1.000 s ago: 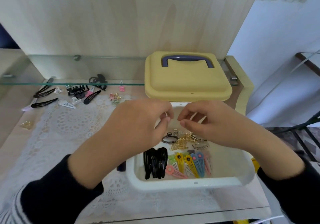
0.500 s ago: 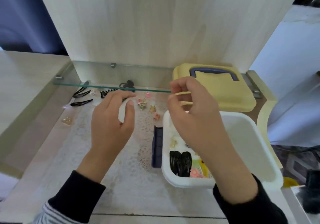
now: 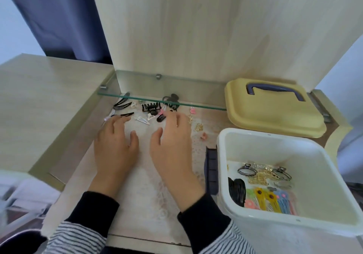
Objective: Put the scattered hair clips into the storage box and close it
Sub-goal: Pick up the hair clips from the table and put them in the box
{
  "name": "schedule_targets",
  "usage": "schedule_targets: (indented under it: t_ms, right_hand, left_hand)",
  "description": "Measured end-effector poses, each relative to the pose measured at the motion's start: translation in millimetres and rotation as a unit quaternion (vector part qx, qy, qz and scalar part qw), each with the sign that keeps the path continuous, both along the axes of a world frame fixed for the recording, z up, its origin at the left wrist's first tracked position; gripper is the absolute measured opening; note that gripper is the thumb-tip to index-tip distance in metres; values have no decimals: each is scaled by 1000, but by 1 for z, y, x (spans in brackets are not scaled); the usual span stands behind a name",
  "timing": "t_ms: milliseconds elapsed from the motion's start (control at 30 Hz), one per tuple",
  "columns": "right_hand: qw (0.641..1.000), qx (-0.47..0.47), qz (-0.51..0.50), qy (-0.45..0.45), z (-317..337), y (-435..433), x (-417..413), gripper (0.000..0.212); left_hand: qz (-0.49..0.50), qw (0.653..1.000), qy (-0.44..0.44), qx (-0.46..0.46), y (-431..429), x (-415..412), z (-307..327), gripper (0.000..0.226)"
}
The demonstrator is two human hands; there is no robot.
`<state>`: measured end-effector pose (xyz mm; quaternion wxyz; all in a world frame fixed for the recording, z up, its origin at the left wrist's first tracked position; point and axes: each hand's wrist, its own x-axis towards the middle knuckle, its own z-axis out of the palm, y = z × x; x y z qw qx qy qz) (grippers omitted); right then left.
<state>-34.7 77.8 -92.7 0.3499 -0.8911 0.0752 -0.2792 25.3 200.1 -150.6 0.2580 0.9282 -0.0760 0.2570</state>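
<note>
Both hands were over the lace mat [image 3: 145,185] on the counter [image 3: 49,96], palms down, fingers spread and loose, nothing gripped in either.

Left hand [image 3: 115,145]: fingertips were at the long black snap clip [image 3: 125,114]; can't tell if they actually touched it.

Right hand [image 3: 170,145]: fingertips were just beside a small black claw clip [image 3: 161,118]; contact was unclear too.

The loose clips lay in a band along the far edge of the mat, partly under the glass shelf [image 3: 161,90]:
- two black snap clips [image 3: 121,104] at far left
- a white snap clip [image 3: 142,120]
- a large black claw clip [image 3: 150,108]
- a pink clip [image 3: 193,110]
- gold clips [image 3: 199,126]
- a small pink claw clip [image 3: 204,136] nearest the box

The white storage box [image 3: 322,155] sat at the right of the mat, open, with its navy latch [image 3: 211,167] on the side facing the hands. Inside it:
- metal and gold clips [image 3: 263,175] at the back
- black snap clips [image 3: 237,193] front left
- coloured flower clips [image 3: 271,202] front

The yellow lid [image 3: 275,114] with the navy handle [image 3: 275,88] was off. It lay flat behind the box and touched its far rim.
</note>
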Motion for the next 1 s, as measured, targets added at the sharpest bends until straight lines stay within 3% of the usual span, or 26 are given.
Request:
schedule_targets:
  t_ms: [300,467,667,867,1000]
  right_hand:
    - [979,-123,-27,159,-48,-4,52,61]
    - [970,-170,-20,171,-63,-7,63,62]
    - [973,-198,-60,106,-71,-5,63,45]
    - [974,-200,-74,79,-76,-6,65,30]
    - [976,-186,-98,52,-75,-6,66,23]
  left_hand:
    - [32,995,78,-60,17,9,-15,47]
    - [50,995,75,35,10,11,-10,47]
    - [19,996,35,81,-11,29,-4,45]
    - [26,992,80,89,-11,33,-19,48]
    - [25,994,73,81,-10,33,-18,37]
